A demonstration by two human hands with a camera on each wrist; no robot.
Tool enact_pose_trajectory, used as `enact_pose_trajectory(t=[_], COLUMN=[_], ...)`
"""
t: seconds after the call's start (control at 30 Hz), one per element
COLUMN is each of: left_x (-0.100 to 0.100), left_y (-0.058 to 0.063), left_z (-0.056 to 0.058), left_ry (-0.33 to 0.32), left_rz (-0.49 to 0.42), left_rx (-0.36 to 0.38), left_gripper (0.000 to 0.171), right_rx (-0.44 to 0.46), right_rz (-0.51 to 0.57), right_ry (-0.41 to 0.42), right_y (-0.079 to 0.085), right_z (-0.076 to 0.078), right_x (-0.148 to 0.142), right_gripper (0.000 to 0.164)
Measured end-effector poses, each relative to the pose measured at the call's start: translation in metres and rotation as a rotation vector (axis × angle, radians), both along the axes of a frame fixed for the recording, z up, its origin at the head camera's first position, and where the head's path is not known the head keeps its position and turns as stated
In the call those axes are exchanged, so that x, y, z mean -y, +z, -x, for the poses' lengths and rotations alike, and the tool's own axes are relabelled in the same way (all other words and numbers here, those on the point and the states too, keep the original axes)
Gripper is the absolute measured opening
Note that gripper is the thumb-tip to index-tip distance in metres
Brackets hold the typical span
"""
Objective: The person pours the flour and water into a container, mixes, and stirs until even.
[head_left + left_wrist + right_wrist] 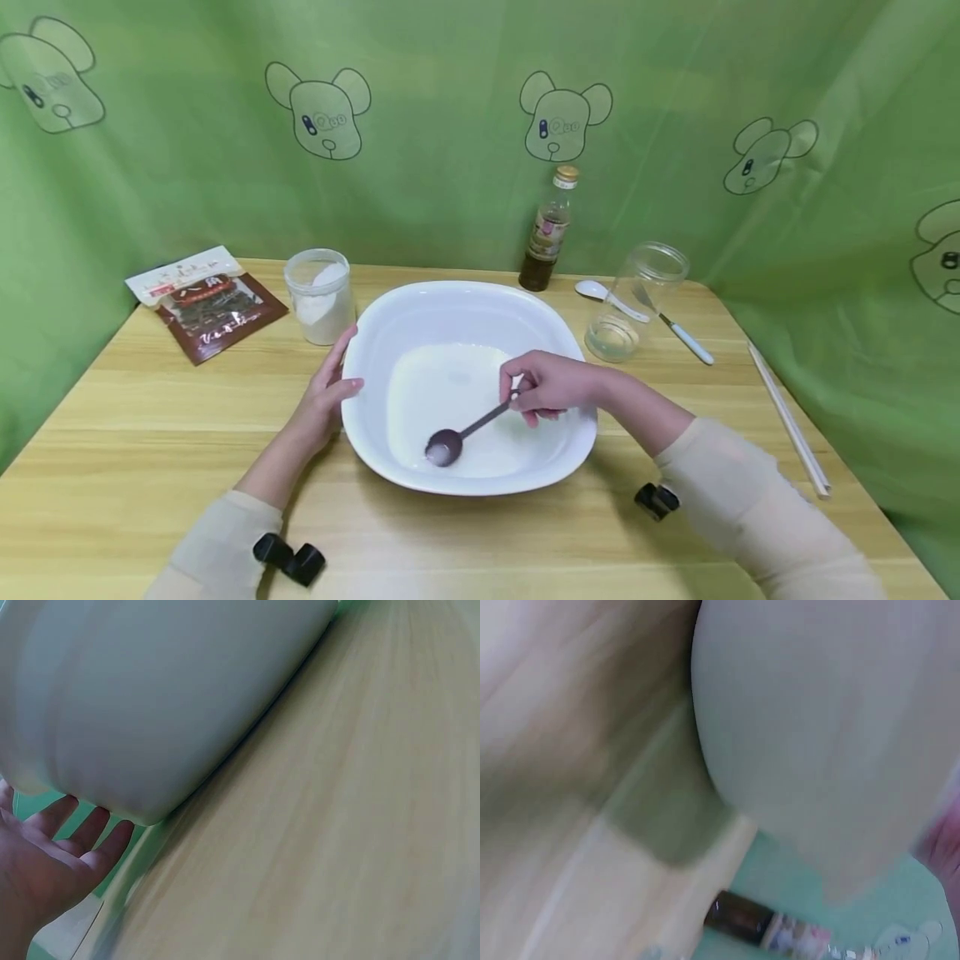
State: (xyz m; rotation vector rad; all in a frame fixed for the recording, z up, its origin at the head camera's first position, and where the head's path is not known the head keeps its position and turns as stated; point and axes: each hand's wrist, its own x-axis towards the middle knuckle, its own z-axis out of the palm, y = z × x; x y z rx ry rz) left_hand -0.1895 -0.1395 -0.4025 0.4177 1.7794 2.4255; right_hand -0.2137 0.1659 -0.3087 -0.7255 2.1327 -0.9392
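A white basin (pixel 461 287) with whitish liquid (pixel 423 379) in it stands mid-table. My right hand (pixel 543 385) is over the basin's right part and pinches the handle of a dark spoon (pixel 487 418). The spoon's bowl dips at the liquid near the basin's front left, with some liquid in it. At the left side, my left hand (pixel 322 404) steadies the basin, thumb at the rim. In the left wrist view its fingertips (pixel 120 836) touch the basin's outer wall (pixel 150 712). The right wrist view is blurred and mostly filled by the basin's side (pixel 802 735).
Behind the basin are a jar of white powder (pixel 321 304), a brown packet (pixel 213 308) and a dark sauce bottle (pixel 546 237). A glass jar (pixel 626 312), a white spoon (pixel 592 290) and a blue-handled knife (pixel 690 340) are at right. White chopsticks (pixel 791 421) lie along the right edge.
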Motion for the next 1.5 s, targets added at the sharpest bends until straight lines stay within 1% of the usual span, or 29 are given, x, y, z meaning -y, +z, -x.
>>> enact_pose_trajectory(t=[0.1,0.2,0.3,0.4,0.47,0.53,0.63,0.73,0.83,0.9,0.97,1.07,1.13,1.27,1.33,1.37,1.43,1.5], left_x=[0.001,0.001,0.001,0.001,0.0,0.0,-0.001,-0.002,-0.001,-0.001,-0.001,0.0,0.0,0.001,0.001,0.001,0.0,0.0], left_y=[0.001,0.001,0.0,0.0,0.0,-0.001,-0.001,-0.002,-0.002,-0.001,-0.001,0.0,0.001,0.001,0.002,0.002,0.002,0.001], left_z=[0.0,0.0,0.001,0.001,0.001,0.0,0.0,0.0,0.0,0.0,0.0,0.0,0.0,0.0,-0.001,-0.001,-0.001,-0.001], left_ry=[0.002,0.004,0.0,-0.003,-0.004,-0.001,0.0,0.001,0.004,0.008,0.007,0.002,-0.001,0.01,0.008,0.008,0.007,0.009], left_rz=[0.005,0.011,0.011,0.005,0.003,0.0,0.001,0.004,0.008,0.012,0.011,0.007,0.004,0.004,0.001,0.0,-0.001,-0.001], left_rx=[-0.003,-0.007,-0.011,-0.011,-0.007,0.0,0.005,0.003,0.002,0.003,0.005,0.007,0.01,0.015,0.016,0.016,0.016,0.016], left_gripper=[0.072,0.071,0.071,0.072,0.072,0.072,0.072,0.072,0.072,0.072,0.072,0.072,0.072,0.072,0.072,0.072,0.073,0.073], right_rx=[-0.053,-0.141,-0.235,-0.275,-0.276,-0.253,-0.201,-0.147,-0.116,-0.109,-0.129,-0.192,-0.263,-0.354,-0.365,-0.354,-0.337,-0.314], right_rz=[-0.04,-0.086,-0.119,-0.111,-0.08,-0.035,0.022,0.045,0.04,0.029,0.014,0.0,-0.013,-0.042,-0.062,-0.067,-0.066,-0.053], right_ry=[-0.021,-0.081,-0.138,-0.207,-0.231,-0.235,-0.197,-0.148,-0.088,-0.068,-0.066,-0.113,-0.165,-0.276,-0.313,-0.327,-0.326,-0.305], right_y=[0.007,0.012,0.012,0.007,0.001,-0.005,-0.012,-0.015,-0.014,-0.01,-0.006,0.001,0.005,0.007,0.004,0.001,-0.003,-0.008], right_z=[-0.001,0.004,0.012,0.02,0.026,0.029,0.031,0.027,0.022,0.018,0.014,0.013,0.014,0.02,0.024,0.026,0.029,0.03], right_x=[-0.015,-0.024,-0.027,-0.021,-0.014,-0.005,0.009,0.017,0.015,0.008,-0.002,-0.018,-0.027,-0.03,-0.025,-0.022,-0.014,-0.004], right_gripper=[0.008,0.009,0.008,0.008,0.008,0.008,0.007,0.007,0.007,0.007,0.007,0.008,0.009,0.006,0.006,0.005,0.005,0.005])
